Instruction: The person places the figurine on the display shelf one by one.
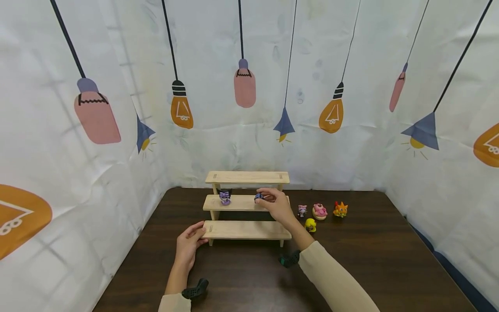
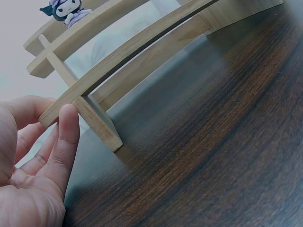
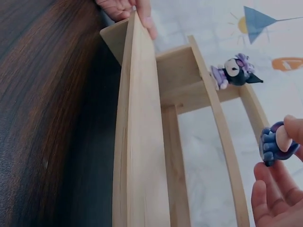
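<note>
Beige sleeves (image 1: 335, 279) come in from the near edge, each ending at a dark wrist strap (image 1: 290, 258) just short of the bare hand. Ahead of them, on a dark brown wood-grain counter (image 1: 241, 277), stands a pale wooden shelf (image 1: 247, 236) with three steps, each higher one set farther back. At its left end the left hand (image 1: 189, 245) grips the bottom step (image 1: 247, 227), the thumb pressed against the board close to a leg and the other fingers around the end. Farther up, the right hand (image 1: 277, 206) pinches a small blue toy (image 1: 259, 197) between thumb and fingers, over the right part of the middle step (image 1: 234, 206); whether the toy touches the wood I cannot tell. A black-and-purple toy (image 1: 225, 198) stands upright toward the left end of that same step, well apart from the blue one. Above and behind both runs the top step (image 1: 247, 177). To the right of the shelf, four more toys are on the counter: a little pink-and-grey toy (image 1: 302, 210) nearest the shelf, a round pink toy (image 1: 319, 211) just beside it, a yellow toy (image 1: 310, 225) in front of those two, and an orange toy (image 1: 340, 209) farthest right. White cloth (image 1: 234, 147) printed with hanging lamps (image 1: 244, 89) and orange bulbs (image 1: 182, 112) encloses the back and both sides.
</note>
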{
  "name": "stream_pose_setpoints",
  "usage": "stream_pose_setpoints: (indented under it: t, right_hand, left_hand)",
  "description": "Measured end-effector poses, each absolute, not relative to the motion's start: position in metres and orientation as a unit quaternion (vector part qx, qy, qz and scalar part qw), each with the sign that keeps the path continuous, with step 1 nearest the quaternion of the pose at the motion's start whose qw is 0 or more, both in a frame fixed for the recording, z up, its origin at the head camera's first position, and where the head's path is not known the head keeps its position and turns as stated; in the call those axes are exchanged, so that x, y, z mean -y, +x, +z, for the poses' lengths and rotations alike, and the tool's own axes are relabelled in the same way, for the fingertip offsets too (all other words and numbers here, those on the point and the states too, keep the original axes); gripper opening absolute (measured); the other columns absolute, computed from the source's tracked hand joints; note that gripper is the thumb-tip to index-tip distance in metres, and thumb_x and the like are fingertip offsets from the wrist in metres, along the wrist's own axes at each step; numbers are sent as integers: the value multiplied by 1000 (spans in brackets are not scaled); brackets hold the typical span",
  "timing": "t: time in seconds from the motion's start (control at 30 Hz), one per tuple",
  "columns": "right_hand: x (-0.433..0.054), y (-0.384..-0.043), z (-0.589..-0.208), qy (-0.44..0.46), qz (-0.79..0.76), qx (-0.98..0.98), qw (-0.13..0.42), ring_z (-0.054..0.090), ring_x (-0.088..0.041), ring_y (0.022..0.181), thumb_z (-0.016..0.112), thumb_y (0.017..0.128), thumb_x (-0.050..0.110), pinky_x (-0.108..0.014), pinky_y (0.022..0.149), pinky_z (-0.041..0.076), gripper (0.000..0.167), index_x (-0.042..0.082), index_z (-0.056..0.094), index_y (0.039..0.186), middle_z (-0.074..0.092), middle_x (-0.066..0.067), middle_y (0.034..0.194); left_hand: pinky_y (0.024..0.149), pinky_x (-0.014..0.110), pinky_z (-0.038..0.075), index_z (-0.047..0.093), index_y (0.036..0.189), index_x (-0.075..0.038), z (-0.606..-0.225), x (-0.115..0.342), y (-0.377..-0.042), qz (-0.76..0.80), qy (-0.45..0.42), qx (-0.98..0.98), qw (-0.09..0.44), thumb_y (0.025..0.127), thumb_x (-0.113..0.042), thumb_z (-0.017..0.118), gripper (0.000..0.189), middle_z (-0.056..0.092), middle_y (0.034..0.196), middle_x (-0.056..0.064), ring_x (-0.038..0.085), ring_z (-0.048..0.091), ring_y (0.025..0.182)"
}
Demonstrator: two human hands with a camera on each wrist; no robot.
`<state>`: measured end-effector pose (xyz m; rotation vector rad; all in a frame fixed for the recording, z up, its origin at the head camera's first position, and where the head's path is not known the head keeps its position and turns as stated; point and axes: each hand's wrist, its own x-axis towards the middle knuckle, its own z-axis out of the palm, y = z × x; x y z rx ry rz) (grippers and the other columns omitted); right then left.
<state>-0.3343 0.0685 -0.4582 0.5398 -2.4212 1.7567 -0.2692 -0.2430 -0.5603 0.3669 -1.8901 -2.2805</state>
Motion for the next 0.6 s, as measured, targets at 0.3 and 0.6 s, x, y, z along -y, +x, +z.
stream_pose_setpoints:
  t: [0.3, 0.6]
  right_hand:
    - [-56, -343, -459, 170, 561, 809, 41, 65, -29, 114, 77, 94, 28, -47, 96, 57, 35, 23, 71, 128, 66, -9, 129]
    - [-44, -349, -461, 153, 548, 822, 36, 67, -28, 113, 77, 94, 27, -43, 91, 60, 33, 22, 72, 126, 68, -9, 126]
  left_hand:
    - [74, 25, 63, 60, 138, 2, -561, 243, -270, -758, 124, 635, 81, 98, -14, 70, 44, 73, 100, -11, 11, 69, 83]
    - [74, 25, 63, 60, 138, 2, -560, 242, -270, -759, 126, 633, 79, 98, -13, 69, 43, 73, 101, -9, 11, 69, 83]
